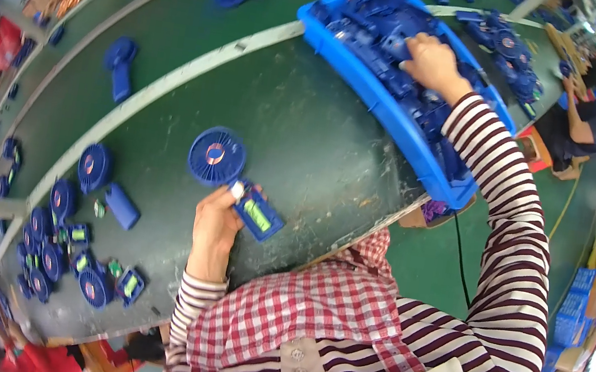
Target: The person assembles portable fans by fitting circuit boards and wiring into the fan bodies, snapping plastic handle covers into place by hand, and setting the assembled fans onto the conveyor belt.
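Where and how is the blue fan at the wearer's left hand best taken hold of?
Probably pinch the blue fan by its handle, across the long sides, from the near right: it points that way, narrow, open face up, exposing a yellow-green block to avoid.

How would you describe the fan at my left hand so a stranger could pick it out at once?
On the green table, find the big blue bin. Lower left of it, a dark-blue fan has the left hand at its neck. Unlike the fans clustered farther left, it is on its own, with a hand touching it.
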`<state>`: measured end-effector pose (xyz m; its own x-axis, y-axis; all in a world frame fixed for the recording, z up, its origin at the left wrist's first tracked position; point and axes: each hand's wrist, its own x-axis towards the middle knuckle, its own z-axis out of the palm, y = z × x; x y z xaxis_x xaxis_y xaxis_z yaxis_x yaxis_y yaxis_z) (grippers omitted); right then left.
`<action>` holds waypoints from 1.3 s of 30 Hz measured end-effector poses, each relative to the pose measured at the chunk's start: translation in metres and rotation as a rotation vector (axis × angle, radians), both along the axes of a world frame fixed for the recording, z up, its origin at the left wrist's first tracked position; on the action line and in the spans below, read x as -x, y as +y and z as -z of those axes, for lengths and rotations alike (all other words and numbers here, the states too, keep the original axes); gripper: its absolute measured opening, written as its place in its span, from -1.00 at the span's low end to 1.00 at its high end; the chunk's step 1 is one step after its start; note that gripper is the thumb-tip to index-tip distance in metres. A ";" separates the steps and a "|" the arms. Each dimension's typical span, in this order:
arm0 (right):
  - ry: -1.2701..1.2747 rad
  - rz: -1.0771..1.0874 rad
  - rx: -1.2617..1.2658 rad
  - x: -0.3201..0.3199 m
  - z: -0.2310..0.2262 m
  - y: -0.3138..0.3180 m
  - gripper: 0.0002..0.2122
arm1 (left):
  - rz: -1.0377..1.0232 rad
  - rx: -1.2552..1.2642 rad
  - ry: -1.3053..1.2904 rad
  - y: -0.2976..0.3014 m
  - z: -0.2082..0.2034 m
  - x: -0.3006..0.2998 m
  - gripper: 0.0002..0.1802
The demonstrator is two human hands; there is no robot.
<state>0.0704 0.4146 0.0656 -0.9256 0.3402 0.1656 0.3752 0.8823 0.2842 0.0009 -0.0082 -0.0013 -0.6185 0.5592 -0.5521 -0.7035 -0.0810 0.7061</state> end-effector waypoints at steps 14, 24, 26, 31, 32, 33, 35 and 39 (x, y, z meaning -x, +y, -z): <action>-0.015 0.027 -0.098 0.021 0.011 -0.004 -0.52 | -0.047 0.013 -0.014 -0.002 0.003 -0.003 -0.75; 0.403 -0.009 0.434 -0.007 -0.040 -0.114 -0.45 | -0.056 -0.021 -0.051 0.000 0.004 -0.007 -0.74; 0.319 -0.252 0.655 -0.017 -0.037 -0.159 -0.57 | -0.061 -0.053 -0.057 0.002 0.004 -0.008 -0.76; 0.184 -0.422 0.720 -0.021 -0.020 -0.246 -0.53 | -0.104 -0.089 -0.144 0.008 0.003 -0.007 -0.66; 0.182 -0.435 0.691 -0.020 -0.015 -0.254 -0.53 | -0.110 -0.094 -0.146 0.010 0.000 -0.008 -0.66; 0.166 -0.434 0.690 -0.019 -0.009 -0.261 -0.53 | -0.117 -0.120 -0.164 0.011 -0.004 -0.008 -0.62; 0.123 -0.411 0.692 -0.015 -0.003 -0.274 -0.54 | -0.154 -0.194 -0.198 0.009 -0.005 -0.010 -0.58; 0.103 -0.424 0.666 -0.009 0.008 -0.286 -0.53 | -0.140 -0.200 -0.199 0.007 -0.006 -0.010 -0.55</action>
